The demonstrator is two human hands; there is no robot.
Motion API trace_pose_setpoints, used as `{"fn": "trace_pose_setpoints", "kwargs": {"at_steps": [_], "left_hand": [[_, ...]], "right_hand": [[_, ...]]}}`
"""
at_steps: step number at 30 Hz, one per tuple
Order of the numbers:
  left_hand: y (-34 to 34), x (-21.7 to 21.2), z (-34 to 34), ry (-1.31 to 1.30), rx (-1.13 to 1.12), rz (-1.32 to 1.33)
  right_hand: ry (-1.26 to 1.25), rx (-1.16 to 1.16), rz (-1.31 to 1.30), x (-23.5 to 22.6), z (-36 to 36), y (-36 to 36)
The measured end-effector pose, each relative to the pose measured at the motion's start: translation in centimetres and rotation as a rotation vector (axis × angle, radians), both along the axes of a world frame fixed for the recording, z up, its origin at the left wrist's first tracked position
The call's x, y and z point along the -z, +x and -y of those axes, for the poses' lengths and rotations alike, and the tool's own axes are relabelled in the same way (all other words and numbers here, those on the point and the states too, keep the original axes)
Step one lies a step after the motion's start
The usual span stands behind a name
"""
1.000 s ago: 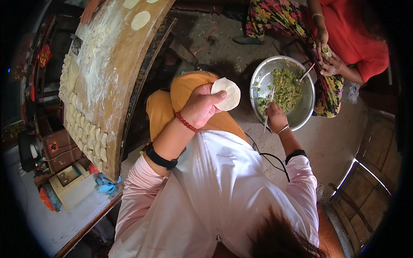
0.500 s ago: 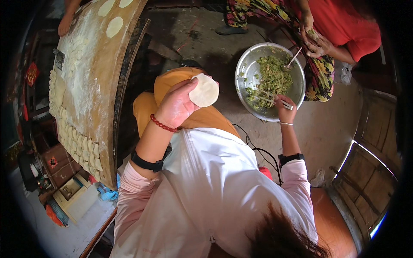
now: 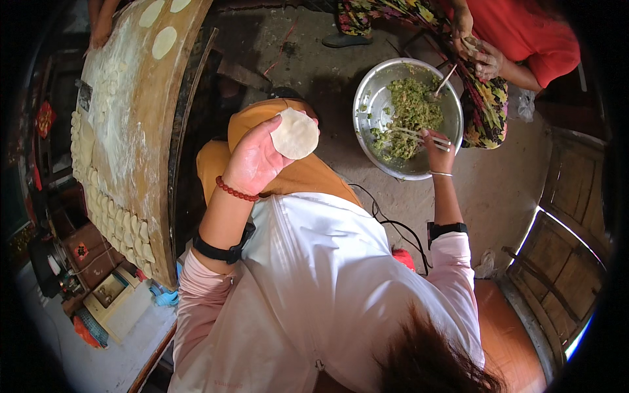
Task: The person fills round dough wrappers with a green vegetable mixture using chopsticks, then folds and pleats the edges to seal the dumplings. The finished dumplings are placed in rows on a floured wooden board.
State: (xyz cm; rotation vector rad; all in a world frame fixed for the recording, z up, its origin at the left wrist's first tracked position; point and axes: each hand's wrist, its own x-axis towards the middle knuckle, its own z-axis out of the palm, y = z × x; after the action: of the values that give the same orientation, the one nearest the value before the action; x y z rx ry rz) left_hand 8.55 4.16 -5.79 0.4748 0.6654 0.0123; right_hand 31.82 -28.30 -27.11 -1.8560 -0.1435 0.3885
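A round white dumpling wrapper (image 3: 296, 134) lies across the fingers of my left hand (image 3: 254, 157), palm up, with the thumb at its edge. My right hand (image 3: 439, 152) grips a pair of chopsticks (image 3: 419, 135) over a large steel bowl (image 3: 365, 108). Their tips reach into green chopped filling (image 3: 414, 108) heaped in the bowl. A spoon handle (image 3: 447, 80) leans against the bowl's far right rim.
On the left stands a floured wooden board (image 3: 154, 85) with rows of dumplings (image 3: 121, 223) and several flat wrappers (image 3: 164, 42). A co-worker in red (image 3: 524, 39) sits beyond the bowl, hands (image 3: 485, 60) around a small piece of dough. Another person's hand (image 3: 101, 29) rests at the board's far left.
My left hand and the wrapper have shifted slightly left in view. In the bowl, the chopsticks have swung to a flatter angle, and my right hand sits a little higher.
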Motion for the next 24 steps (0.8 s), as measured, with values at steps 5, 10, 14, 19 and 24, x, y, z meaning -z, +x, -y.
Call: {"fn": "trace_pose_setpoints", "kwargs": {"at_steps": [5, 10, 14, 19, 24], "left_hand": [[0.2, -0.1, 0.2, -0.021, -0.006, 0.001], [0.2, -0.1, 0.2, -0.027, 0.009, 0.019], [0.5, 0.1, 0.4, -0.035, 0.007, 0.02], [0.6, 0.0, 0.7, -0.029, 0.005, 0.03], [0.7, 0.3, 0.7, -0.025, 0.025, 0.013]], "right_hand": [[0.026, 0.069, -0.209, 1.0, 0.1, -0.7], [0.132, 0.152, -0.435, 1.8, 0.8, -0.7], [0.166, 0.23, -0.597, 2.4, 1.0, 0.0], [0.116, 0.329, -0.732, 3.6, 0.9, 1.2], [0.269, 0.502, -0.834, 6.0, -0.2, 1.2]]}}
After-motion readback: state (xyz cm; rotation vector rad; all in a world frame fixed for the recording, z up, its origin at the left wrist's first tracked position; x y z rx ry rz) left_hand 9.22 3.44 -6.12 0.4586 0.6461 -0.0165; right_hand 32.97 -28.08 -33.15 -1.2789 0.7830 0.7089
